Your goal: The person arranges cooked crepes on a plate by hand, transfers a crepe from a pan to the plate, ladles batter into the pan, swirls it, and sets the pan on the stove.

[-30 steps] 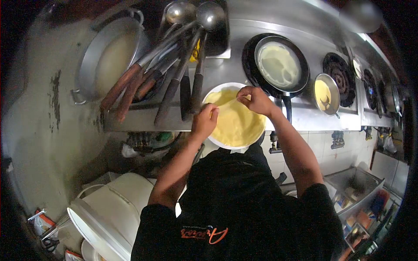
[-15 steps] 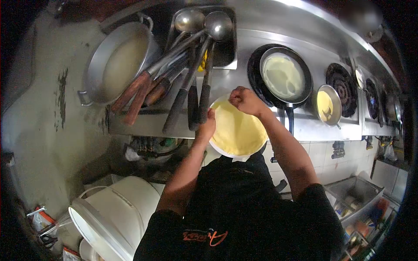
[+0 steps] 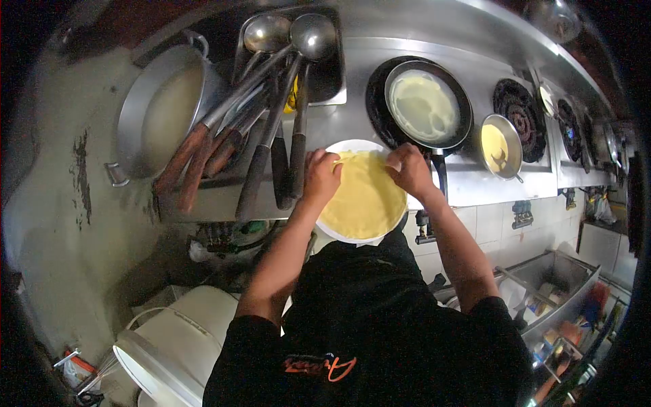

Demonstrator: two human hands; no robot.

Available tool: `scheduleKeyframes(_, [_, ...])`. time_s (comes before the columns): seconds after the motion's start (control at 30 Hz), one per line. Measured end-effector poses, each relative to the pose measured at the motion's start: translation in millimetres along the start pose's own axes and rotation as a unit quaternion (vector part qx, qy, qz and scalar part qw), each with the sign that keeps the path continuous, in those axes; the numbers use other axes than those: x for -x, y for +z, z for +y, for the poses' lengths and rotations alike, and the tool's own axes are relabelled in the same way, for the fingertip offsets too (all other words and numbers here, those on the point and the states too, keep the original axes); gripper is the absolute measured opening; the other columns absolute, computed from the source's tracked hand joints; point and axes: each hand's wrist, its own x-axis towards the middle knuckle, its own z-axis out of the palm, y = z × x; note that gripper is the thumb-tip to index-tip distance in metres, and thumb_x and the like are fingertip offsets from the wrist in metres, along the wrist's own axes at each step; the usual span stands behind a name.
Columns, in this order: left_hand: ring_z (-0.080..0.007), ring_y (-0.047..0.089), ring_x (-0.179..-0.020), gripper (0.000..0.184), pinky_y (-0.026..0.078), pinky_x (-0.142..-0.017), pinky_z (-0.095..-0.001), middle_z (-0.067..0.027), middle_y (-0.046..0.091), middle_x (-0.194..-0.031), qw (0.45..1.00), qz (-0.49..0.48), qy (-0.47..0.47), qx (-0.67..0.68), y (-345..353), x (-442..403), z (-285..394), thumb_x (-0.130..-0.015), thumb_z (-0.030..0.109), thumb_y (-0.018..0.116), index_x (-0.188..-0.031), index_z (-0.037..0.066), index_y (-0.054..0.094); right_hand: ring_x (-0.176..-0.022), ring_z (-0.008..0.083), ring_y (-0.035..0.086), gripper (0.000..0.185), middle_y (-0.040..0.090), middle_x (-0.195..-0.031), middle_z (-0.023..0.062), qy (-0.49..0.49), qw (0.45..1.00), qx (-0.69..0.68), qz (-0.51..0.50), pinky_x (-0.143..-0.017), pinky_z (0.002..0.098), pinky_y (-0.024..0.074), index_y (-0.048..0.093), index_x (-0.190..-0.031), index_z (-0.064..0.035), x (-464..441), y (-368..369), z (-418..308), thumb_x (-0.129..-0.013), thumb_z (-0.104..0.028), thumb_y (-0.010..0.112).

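A white plate bears a round, thin yellow crepe, close in front of my body at the counter edge. My left hand is closed at the crepe's upper left edge, with thumb and fingers pinching it. At the upper right edge my right hand has its fingers bent down and pressed together on the crepe's rim. Whether other crepes lie beneath is hidden. Beyond my right hand, a black frying pan on a burner holds a thin, pale yellow layer of batter.
Several ladles rest in a dark metal tray, handles sticking out towards me. A large metal wok with pale liquid stands left. To the right are a small metal bowl of yellow batter and a burner. A white bucket stands low left.
My right hand has moved from above the plate's top to the crepe's right edge. My left hand has shifted from the plate's side onto the crepe's upper left edge. The view has shifted slightly.
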Motion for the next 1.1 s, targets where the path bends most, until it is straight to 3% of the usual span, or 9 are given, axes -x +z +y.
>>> scheduleKeyframes(0.17, [-0.0347, 0.058, -0.088, 0.016, 0.045, -0.078, -0.0446, -0.0129, 0.061, -0.088, 0.997, -0.065, -0.001, -0.048, 14, -11, 5, -0.072, 0.010, 0.074, -0.086, 0.006, 0.065, -0.086, 0.0372, 0.056, 0.017, 0.061, -0.087, 0.0168, -0.046, 0.992, 0.117, 0.020, -0.079, 0.0473, 0.0452, 0.065, -0.087, -0.0071, 4, 21, 6, -0.077, -0.021, 0.068])
scheduleKeyframes(0.27, [-0.0344, 0.055, -0.093, 0.011, 0.043, -0.080, -0.0455, -0.0112, 0.060, -0.091, 0.995, -0.080, -0.022, -0.059, 20, -11, 3, -0.075, 0.010, 0.071, -0.081, 0.007, 0.063, -0.084, 0.0341, 0.056, 0.006, 0.060, -0.085, 0.0135, -0.055, 0.990, 0.094, 0.086, -0.074, 0.0464, 0.0456, 0.065, -0.080, -0.0058, 6, 22, 0, -0.077, -0.011, 0.065])
scheduleKeyframes(0.37, [-0.0348, 0.056, -0.091, 0.008, 0.043, -0.078, -0.0464, -0.0111, 0.060, -0.091, 0.997, -0.056, -0.018, -0.058, 21, -12, 2, -0.079, 0.009, 0.067, -0.080, 0.007, 0.060, -0.082, 0.0365, 0.058, 0.005, 0.061, -0.084, 0.0152, -0.064, 0.996, 0.036, 0.046, -0.072, 0.0448, 0.0472, 0.063, -0.085, -0.0053, 5, 22, -1, -0.081, -0.009, 0.063])
scheduleKeyframes(0.5, [-0.0367, 0.060, -0.082, 0.007, 0.046, -0.074, -0.0452, -0.0139, 0.063, -0.086, 0.996, -0.044, -0.055, 0.059, 22, -10, -6, -0.083, 0.009, 0.065, -0.084, 0.006, 0.058, -0.076, 0.0316, 0.061, 0.004, 0.062, -0.083, 0.0144, 0.075, 0.982, -0.173, -0.011, -0.073, 0.0388, 0.0502, 0.060, -0.087, -0.0016, 15, 9, -20, -0.087, -0.005, 0.057])
scheduleKeyframes(0.77, [-0.0153, 0.062, -0.085, 0.009, 0.049, -0.080, -0.0288, -0.0053, 0.065, -0.088, 0.952, -0.022, -0.145, 0.267, -28, 3, 18, -0.088, 0.007, 0.064, -0.095, 0.003, 0.062, -0.080, 0.0110, 0.056, 0.003, 0.057, -0.080, 0.0017, 0.101, 0.895, -0.414, -0.128, -0.073, 0.0278, 0.0486, 0.058, -0.088, -0.0017, 26, -34, -34, -0.089, 0.001, 0.058])
scheduleKeyframes(0.9, [-0.0234, 0.064, -0.081, 0.011, 0.050, -0.074, -0.0331, -0.0109, 0.066, -0.087, 0.972, -0.014, -0.152, 0.179, 4, -16, -1, -0.084, 0.005, 0.067, -0.093, 0.003, 0.062, -0.077, 0.0307, 0.058, 0.006, 0.059, -0.083, 0.0145, 0.081, 0.974, -0.211, 0.001, -0.072, 0.0379, 0.0484, 0.058, -0.086, -0.0007, -6, 9, -2, -0.083, -0.003, 0.062])
scheduleKeyframes(0.93, [-0.0257, 0.065, -0.082, 0.012, 0.050, -0.075, -0.0343, -0.0116, 0.066, -0.088, 0.976, -0.026, -0.161, 0.141, 16, -20, -11, -0.082, 0.005, 0.068, -0.093, 0.003, 0.063, -0.080, 0.0424, 0.055, 0.008, 0.058, -0.085, 0.0212, 0.013, 0.995, -0.063, 0.074, -0.073, 0.0470, 0.0466, 0.059, -0.084, -0.0009, -10, 14, -3, -0.082, -0.009, 0.061])
scheduleKeyframes(1.03, [-0.0316, 0.063, -0.083, 0.015, 0.050, -0.076, -0.0391, -0.0131, 0.066, -0.090, 0.990, -0.035, -0.125, 0.061, 36, -25, -28, -0.078, 0.007, 0.071, -0.091, 0.005, 0.064, -0.083, 0.0437, 0.055, 0.010, 0.058, -0.086, 0.0217, 0.113, 0.987, -0.046, 0.107, -0.075, 0.0500, 0.0457, 0.060, -0.083, -0.0016, -13, 39, 11, -0.083, -0.012, 0.059])
scheduleKeyframes(1.1, [-0.0278, 0.065, -0.078, 0.012, 0.051, -0.072, -0.0361, -0.0124, 0.067, -0.088, 0.990, -0.018, -0.117, 0.078, 42, -27, -35, -0.079, 0.006, 0.070, -0.090, 0.004, 0.065, -0.083, 0.0429, 0.055, 0.010, 0.058, -0.086, 0.0217, 0.105, 0.987, -0.039, 0.119, -0.076, 0.0502, 0.0456, 0.062, -0.086, -0.0027, -11, 43, 16, -0.082, -0.011, 0.060])
